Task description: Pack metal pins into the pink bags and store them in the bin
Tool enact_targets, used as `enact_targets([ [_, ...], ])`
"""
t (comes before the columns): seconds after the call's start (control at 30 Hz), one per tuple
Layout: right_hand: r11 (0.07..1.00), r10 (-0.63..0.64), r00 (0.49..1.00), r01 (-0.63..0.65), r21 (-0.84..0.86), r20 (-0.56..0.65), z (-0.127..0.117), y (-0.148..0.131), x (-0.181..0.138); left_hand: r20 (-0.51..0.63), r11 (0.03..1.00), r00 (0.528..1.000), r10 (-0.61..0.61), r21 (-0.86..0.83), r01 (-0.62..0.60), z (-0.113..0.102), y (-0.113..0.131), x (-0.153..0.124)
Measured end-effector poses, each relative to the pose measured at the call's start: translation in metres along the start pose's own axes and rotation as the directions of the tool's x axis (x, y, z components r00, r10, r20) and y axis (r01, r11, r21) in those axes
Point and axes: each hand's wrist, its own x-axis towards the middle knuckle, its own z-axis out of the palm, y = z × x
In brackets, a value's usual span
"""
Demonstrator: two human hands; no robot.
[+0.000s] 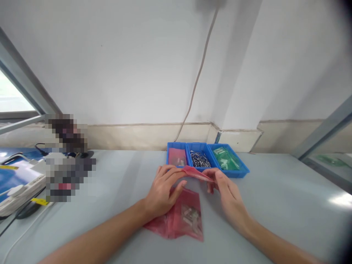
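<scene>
Between my two hands a pink plastic bag (198, 173) is held up at a slant above the table. My left hand (165, 189) is closed on its left end, the thumb pointing right. My right hand (224, 187) pinches its right end between thumb and fingers. Under and below my left hand lie more pink bags (188, 216) on the table, overlapping. The right one of these has small pale parts inside that I cannot make out clearly. What the raised bag holds, if anything, is hidden.
Against the wall stand three blue bins: the left bin (168, 156) holds a pink bag, the middle bin (192, 146) many small metal pieces, the right bin (243, 167) green bags with pale parts. At left lie a white power strip (24, 192) and cables. A cord (200, 69) hangs down the wall.
</scene>
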Motion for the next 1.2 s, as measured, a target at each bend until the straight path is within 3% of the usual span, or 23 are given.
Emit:
enact_targets([
  [0.33, 0.998, -0.023, 0.999, 0.025, 0.062, -0.034, 0.0, 0.005, 0.003, 0.022, 1.0, 1.0, -0.011, 0.006, 0.011, -0.003, 0.004, 0.004],
  [0.57, 0.994, -0.027, 0.999, 0.025, -0.104, -0.017, 0.001, -0.006, 0.002, 0.029, 0.997, 0.997, 0.071, 0.026, -0.071, -0.001, 0.004, 0.002],
  [0.77, 0.983, -0.05, 0.999, 0.047, -0.179, -0.011, 0.001, -0.006, 0.003, 0.048, 0.997, 0.996, 0.07, 0.02, -0.071, -0.003, 0.005, 0.003],
  [1.03, 0.977, -0.073, 0.997, 0.071, -0.203, -0.004, 0.002, -0.006, 0.003, 0.071, 0.994, 0.992, 0.103, -0.031, -0.101, -0.004, 0.004, 0.002],
  [1.2, 0.988, -0.059, 0.998, 0.061, -0.142, 0.015, 0.002, -0.007, 0.004, 0.006, 0.987, 0.987, 0.161, 0.019, -0.161, -0.003, 0.004, 0.003],
])
